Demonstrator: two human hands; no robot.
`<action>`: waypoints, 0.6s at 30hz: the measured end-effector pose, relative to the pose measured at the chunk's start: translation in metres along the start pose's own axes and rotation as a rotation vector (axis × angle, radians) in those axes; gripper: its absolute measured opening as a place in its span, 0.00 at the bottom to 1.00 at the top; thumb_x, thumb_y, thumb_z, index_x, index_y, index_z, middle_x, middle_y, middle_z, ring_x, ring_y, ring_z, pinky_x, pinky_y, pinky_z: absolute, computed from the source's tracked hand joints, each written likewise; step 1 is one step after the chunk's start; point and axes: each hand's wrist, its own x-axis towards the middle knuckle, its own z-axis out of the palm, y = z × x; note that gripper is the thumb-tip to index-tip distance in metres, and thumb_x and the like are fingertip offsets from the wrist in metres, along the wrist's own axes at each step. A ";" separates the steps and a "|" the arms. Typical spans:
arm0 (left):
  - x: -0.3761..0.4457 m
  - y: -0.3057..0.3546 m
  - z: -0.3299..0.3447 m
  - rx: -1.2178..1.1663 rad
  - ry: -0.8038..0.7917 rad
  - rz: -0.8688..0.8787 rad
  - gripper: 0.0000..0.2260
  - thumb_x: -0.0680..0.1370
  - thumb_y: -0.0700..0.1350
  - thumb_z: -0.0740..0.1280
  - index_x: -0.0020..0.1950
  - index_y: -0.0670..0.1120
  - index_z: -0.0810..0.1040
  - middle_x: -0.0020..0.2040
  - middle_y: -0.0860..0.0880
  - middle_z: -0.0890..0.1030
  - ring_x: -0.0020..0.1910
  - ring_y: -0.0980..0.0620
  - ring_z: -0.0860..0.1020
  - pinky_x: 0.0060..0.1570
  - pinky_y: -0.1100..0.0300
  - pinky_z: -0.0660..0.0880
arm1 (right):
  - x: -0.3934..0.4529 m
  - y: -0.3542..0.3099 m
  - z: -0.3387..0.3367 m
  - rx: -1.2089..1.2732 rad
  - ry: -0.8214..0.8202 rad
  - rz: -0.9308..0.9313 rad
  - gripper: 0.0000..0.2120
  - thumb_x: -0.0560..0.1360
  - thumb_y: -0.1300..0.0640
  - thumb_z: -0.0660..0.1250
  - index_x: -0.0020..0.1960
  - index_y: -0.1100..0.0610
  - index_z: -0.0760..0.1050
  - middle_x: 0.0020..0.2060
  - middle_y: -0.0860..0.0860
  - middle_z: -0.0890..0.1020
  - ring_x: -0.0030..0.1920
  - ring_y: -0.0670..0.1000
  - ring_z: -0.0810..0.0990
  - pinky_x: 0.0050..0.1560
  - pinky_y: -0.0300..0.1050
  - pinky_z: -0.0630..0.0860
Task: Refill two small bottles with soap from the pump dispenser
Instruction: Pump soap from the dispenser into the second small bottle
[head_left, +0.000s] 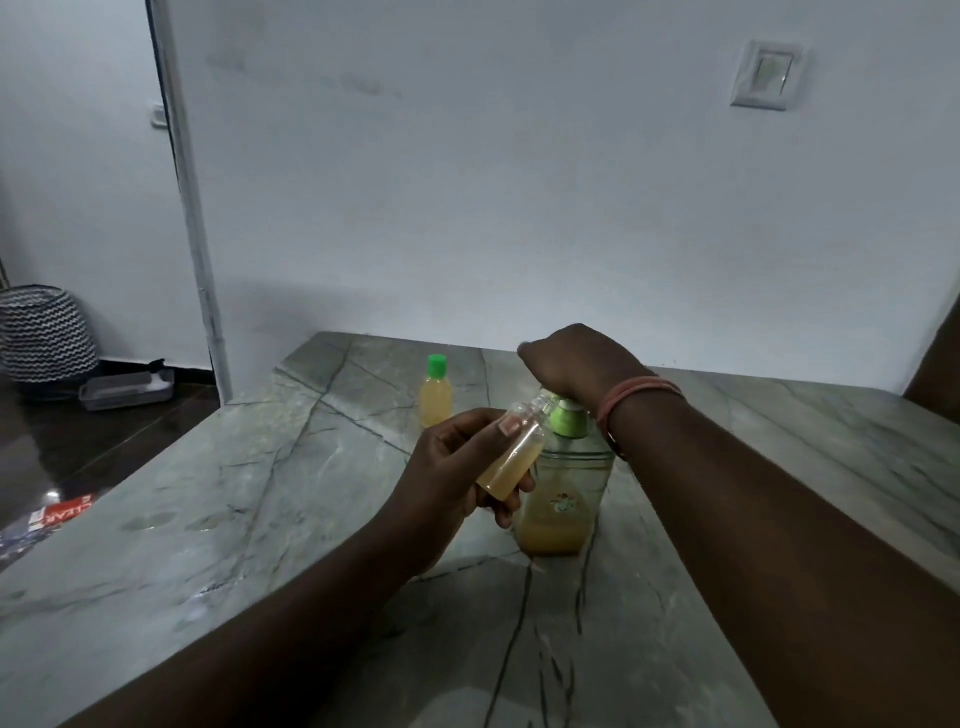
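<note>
My left hand (457, 467) holds a small clear bottle (514, 452), uncapped and tilted, about half full of yellow soap, its mouth up against the dispenser's green pump. My right hand (566, 364) rests on top of the pump head of the dispenser (563, 499), a clear bottle with a green collar and yellow soap in its lower part. The nozzle itself is hidden by my hand. A second small bottle (435, 395) with a green cap, full of yellow soap, stands upright behind on the marble table (260, 493).
The table meets a white wall (519, 208) at its far edge; its left edge drops to a dark floor. On the floor at left stand a zigzag-patterned basket (44, 332) and a grey tray (127, 389). A light switch (766, 75) is on the wall.
</note>
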 end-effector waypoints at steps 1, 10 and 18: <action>0.000 0.000 0.001 -0.002 -0.001 0.004 0.13 0.76 0.53 0.68 0.54 0.46 0.83 0.38 0.39 0.81 0.32 0.47 0.79 0.28 0.58 0.75 | -0.001 0.001 -0.001 -0.006 -0.020 -0.003 0.14 0.77 0.51 0.58 0.35 0.56 0.70 0.36 0.52 0.74 0.36 0.52 0.73 0.32 0.44 0.63; -0.002 0.000 0.000 0.003 -0.008 0.007 0.13 0.78 0.51 0.67 0.55 0.44 0.83 0.38 0.40 0.82 0.32 0.48 0.79 0.28 0.58 0.75 | -0.003 -0.005 -0.009 -0.066 -0.077 0.007 0.12 0.76 0.51 0.60 0.38 0.56 0.72 0.40 0.53 0.79 0.38 0.53 0.77 0.41 0.43 0.72; 0.001 -0.003 0.000 0.000 -0.005 0.012 0.13 0.77 0.53 0.68 0.54 0.45 0.83 0.38 0.39 0.81 0.31 0.48 0.78 0.28 0.57 0.74 | -0.004 0.001 -0.001 0.043 0.017 0.020 0.11 0.73 0.49 0.60 0.37 0.55 0.72 0.40 0.54 0.78 0.41 0.56 0.77 0.36 0.44 0.67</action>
